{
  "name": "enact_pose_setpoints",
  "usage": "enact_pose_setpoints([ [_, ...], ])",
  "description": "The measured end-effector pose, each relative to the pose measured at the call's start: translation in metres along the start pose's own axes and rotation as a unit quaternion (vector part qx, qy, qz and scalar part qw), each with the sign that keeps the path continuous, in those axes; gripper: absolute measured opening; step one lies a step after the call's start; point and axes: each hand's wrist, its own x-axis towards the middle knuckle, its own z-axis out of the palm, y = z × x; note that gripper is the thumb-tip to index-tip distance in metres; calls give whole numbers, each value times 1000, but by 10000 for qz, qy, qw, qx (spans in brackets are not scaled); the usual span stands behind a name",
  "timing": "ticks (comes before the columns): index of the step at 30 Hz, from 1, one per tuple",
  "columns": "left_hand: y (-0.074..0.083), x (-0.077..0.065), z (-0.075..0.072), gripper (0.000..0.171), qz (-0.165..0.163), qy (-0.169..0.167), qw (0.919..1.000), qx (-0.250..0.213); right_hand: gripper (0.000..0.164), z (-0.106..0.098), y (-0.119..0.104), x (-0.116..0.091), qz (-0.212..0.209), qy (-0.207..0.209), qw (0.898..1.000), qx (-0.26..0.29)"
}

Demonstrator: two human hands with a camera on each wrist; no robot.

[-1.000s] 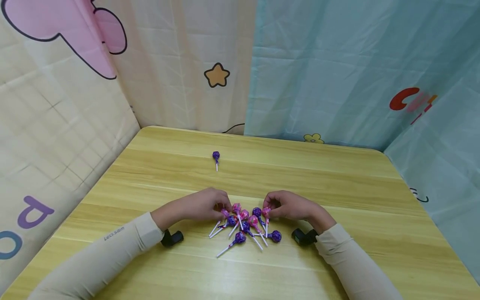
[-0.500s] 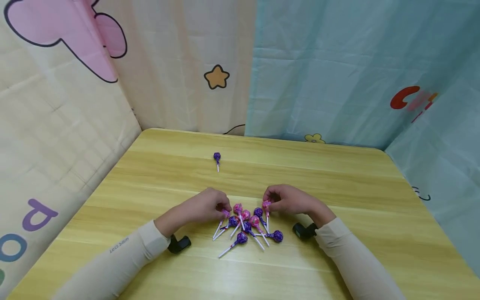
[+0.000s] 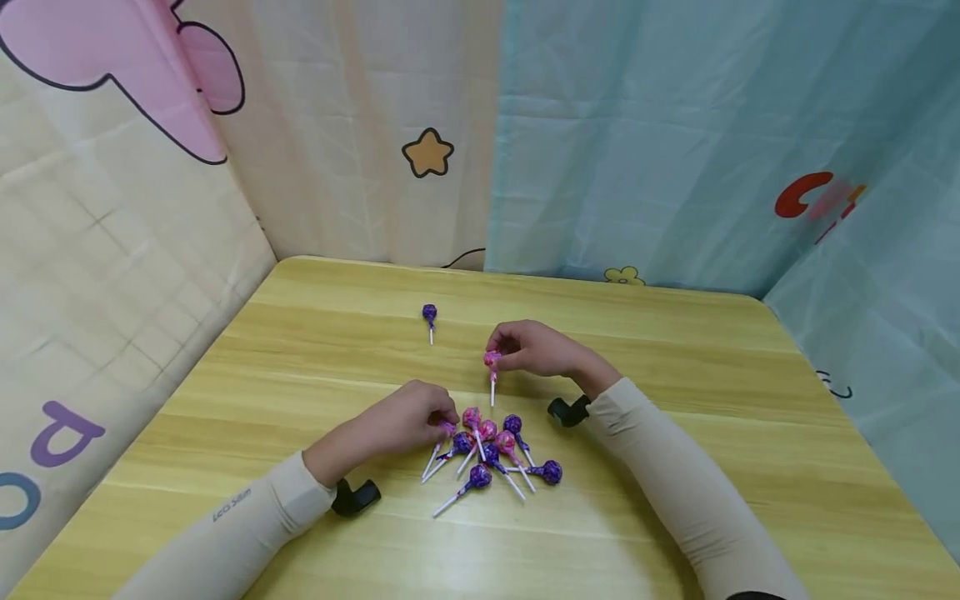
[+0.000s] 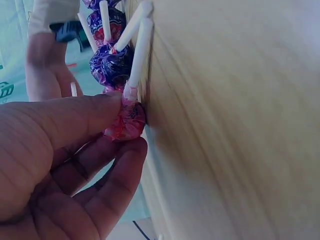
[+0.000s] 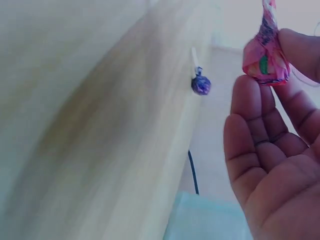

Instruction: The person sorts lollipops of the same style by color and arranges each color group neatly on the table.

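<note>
Right hand [image 3: 542, 346]: pinching pink lollipop [image 3: 492, 360], moved farther and left
Left hand [image 3: 408, 417]: still pinching second lollipop [image 4: 127, 125]
Pile [image 3: 491, 452]: apparently one fewer

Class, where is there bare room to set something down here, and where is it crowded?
The table is bare between the right sleeve and right edge, between the lone purple lollipop and left edge, and, nearer than the lollipop pile, between both sleeves. Crowded: the pile, with the left hand at its left and the right hand beyond.
</note>
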Motion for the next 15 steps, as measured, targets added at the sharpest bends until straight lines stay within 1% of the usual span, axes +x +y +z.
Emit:
enact_pose_setpoints([
  [7,2,3,0,8,138,58,9998,160,9,-1,0,36,-31,-56,9999,-97],
  [15,3,2,-2,6,141,-53,9995,283,12,9,1,66,38,125,9999,-49],
])
